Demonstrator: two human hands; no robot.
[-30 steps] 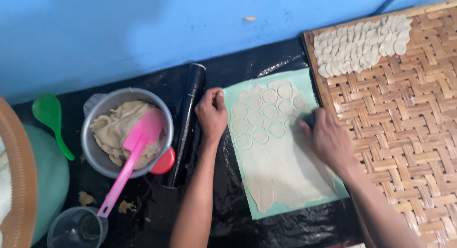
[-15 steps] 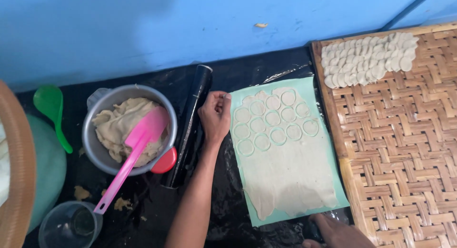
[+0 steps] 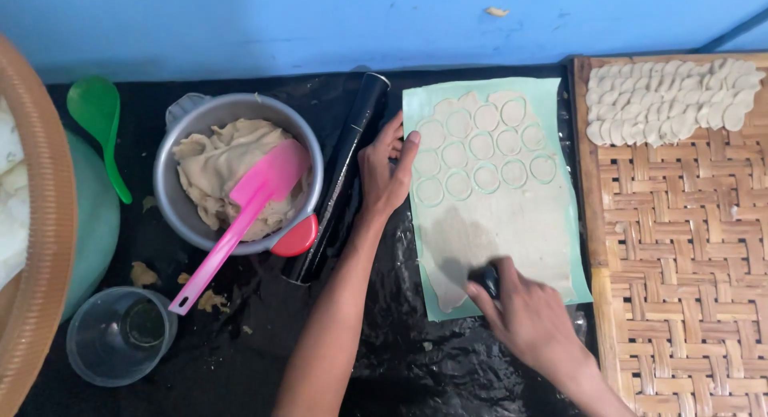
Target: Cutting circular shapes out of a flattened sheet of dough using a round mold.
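Note:
A thin sheet of rolled dough (image 3: 512, 217) lies on a pale green mat (image 3: 560, 113), with several round cuts in its far half. My left hand (image 3: 386, 173) rests flat on the mat's left edge, fingers apart, holding nothing. My right hand (image 3: 524, 313) presses on the near part of the dough, closed around a small dark round cutter (image 3: 486, 281). Cut dough discs (image 3: 672, 109) lie in overlapping rows on the far corner of a woven bamboo tray (image 3: 680, 289) at the right.
A black rolling pin (image 3: 340, 173) lies left of the mat. A metal bowl (image 3: 188, 225) holds dough and a pink spatula (image 3: 244, 217). Nearby are a red lid (image 3: 294, 239), a clear plastic cup (image 3: 120, 333), a green spoon (image 3: 100, 121) and a brown-rimmed basket (image 3: 36, 225).
My right hand left the far right side of the dough, dropped out of view at the bottom, and now presses the cutter on the near part. My left hand stayed put.

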